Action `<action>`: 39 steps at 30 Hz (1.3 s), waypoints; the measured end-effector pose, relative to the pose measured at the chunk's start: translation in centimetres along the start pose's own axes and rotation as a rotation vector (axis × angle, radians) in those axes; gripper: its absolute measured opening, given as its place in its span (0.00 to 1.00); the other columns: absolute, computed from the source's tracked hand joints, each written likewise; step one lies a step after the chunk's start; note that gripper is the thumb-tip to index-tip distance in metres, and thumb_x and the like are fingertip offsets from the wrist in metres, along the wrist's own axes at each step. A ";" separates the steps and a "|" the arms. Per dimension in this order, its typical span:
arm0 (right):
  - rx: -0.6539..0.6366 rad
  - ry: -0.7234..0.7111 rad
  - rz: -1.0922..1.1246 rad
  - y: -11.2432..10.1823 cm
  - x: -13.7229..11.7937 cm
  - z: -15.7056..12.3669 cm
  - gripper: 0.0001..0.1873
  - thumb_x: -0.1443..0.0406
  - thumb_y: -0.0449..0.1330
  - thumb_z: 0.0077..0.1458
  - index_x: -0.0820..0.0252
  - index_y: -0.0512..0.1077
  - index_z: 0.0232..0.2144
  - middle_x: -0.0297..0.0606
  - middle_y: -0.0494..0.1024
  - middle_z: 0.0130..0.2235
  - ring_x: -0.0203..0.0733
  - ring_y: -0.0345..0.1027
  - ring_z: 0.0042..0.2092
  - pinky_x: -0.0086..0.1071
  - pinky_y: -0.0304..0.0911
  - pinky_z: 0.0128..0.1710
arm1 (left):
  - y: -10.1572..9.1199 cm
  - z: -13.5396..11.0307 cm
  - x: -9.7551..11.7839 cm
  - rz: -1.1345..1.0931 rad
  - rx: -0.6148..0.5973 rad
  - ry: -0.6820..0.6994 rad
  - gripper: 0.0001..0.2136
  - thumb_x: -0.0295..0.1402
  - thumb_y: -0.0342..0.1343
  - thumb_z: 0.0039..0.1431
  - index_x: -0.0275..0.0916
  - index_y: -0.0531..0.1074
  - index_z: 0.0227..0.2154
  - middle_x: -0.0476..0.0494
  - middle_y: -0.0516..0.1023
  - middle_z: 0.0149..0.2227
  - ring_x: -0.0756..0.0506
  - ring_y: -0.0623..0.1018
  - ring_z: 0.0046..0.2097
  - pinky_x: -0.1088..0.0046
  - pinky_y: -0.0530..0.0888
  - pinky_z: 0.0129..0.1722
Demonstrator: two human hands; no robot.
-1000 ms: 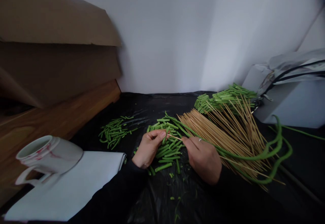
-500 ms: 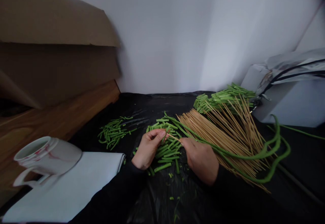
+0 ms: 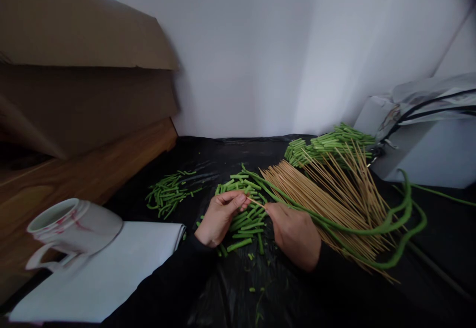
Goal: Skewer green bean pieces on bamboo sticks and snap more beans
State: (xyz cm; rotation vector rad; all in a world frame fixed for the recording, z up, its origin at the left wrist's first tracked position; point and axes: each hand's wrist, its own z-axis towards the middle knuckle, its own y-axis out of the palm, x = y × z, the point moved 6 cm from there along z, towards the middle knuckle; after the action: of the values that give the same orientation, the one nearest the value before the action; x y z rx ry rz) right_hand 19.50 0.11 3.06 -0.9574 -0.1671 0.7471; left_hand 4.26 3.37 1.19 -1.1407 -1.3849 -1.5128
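My left hand is pinched shut on a short green bean piece just above the pile of cut bean pieces. My right hand is closed on a thin bamboo skewer whose tip points at the left fingertips. Both hands sit over a black plastic sheet. A fan of bamboo skewers lies right of my right hand, with long uncut green beans draped across it.
A smaller pile of cut beans lies to the left, a bigger heap at the back. A white mug rests on a white cloth at the left. Cardboard and a wooden ledge stand behind it; a white box is at right.
The hands have stayed together over the bean pile; the skewer tip stays at the left fingertips. The view shifted only slightly.
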 end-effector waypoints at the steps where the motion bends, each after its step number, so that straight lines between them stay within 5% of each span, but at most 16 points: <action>1: -0.019 0.010 0.016 0.1 0.0 0.0 0.13 0.74 0.46 0.60 0.60 0.69 0.34 0.36 0.74 0.29 0.38 0.68 0.30 0.32 0.51 0.28 | 0.1 0.0 0.1 0.006 -0.003 0.002 0.10 0.36 0.66 0.50 0.33 0.79 0.25 0.47 0.73 0.26 0.51 0.68 0.30 0.74 0.65 0.36; 9: -0.032 0.022 0.021 0.2 0.2 0.1 0.13 0.72 0.46 0.61 0.61 0.70 0.33 0.37 0.74 0.29 0.39 0.68 0.30 0.32 0.52 0.29 | 0.6 -0.3 0.1 0.028 0.003 0.013 0.10 0.37 0.66 0.50 0.33 0.77 0.25 0.47 0.72 0.25 0.51 0.68 0.30 0.75 0.65 0.35; 16: -0.083 0.070 0.011 0.1 0.5 -0.4 0.12 0.72 0.47 0.61 0.61 0.70 0.33 0.37 0.75 0.30 0.38 0.69 0.31 0.30 0.53 0.29 | -1.8 0.3 1.0 -0.153 0.227 0.089 0.13 0.38 0.69 0.43 0.34 0.76 0.27 0.50 0.73 0.28 0.54 0.69 0.30 0.79 0.67 0.33; 21: -0.125 0.174 -0.016 -1.4 4.5 -0.8 0.13 0.74 0.47 0.58 0.60 0.70 0.33 0.37 0.76 0.30 0.38 0.69 0.33 0.29 0.58 0.33 | -2.2 0.5 1.3 -0.110 0.241 0.104 0.13 0.37 0.69 0.43 0.35 0.76 0.29 0.50 0.73 0.28 0.54 0.70 0.31 0.79 0.68 0.35; 26: -0.255 0.157 -0.102 -3.2 9.3 3.0 0.16 0.76 0.50 0.54 0.64 0.70 0.44 0.44 0.78 0.40 0.40 0.71 0.42 0.29 0.61 0.42 | -0.8 0.2 0.0 0.034 0.171 0.095 0.12 0.38 0.68 0.45 0.35 0.76 0.29 0.48 0.74 0.29 0.50 0.72 0.32 0.75 0.68 0.36; 33: -0.397 0.206 -0.331 -0.6 11.6 6.8 0.11 0.70 0.51 0.59 0.67 0.72 0.41 0.50 0.77 0.39 0.44 0.73 0.39 0.33 0.60 0.40 | -1.8 -0.1 1.6 0.211 0.228 0.222 0.12 0.38 0.67 0.46 0.36 0.75 0.29 0.49 0.73 0.29 0.50 0.70 0.32 0.76 0.66 0.35; 39: -0.408 0.083 -0.352 1.0 8.8 6.0 0.10 0.70 0.53 0.57 0.67 0.73 0.39 0.51 0.75 0.41 0.49 0.68 0.45 0.38 0.57 0.43 | -1.4 -0.1 2.2 0.352 0.196 0.274 0.11 0.38 0.66 0.46 0.36 0.74 0.28 0.49 0.74 0.27 0.50 0.69 0.29 0.75 0.65 0.32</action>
State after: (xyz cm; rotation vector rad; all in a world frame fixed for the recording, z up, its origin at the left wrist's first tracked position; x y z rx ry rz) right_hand 22.86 10.19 4.14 -1.3017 -0.4156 0.3509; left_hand 2.23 3.52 2.82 -0.9558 -1.0561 -1.2012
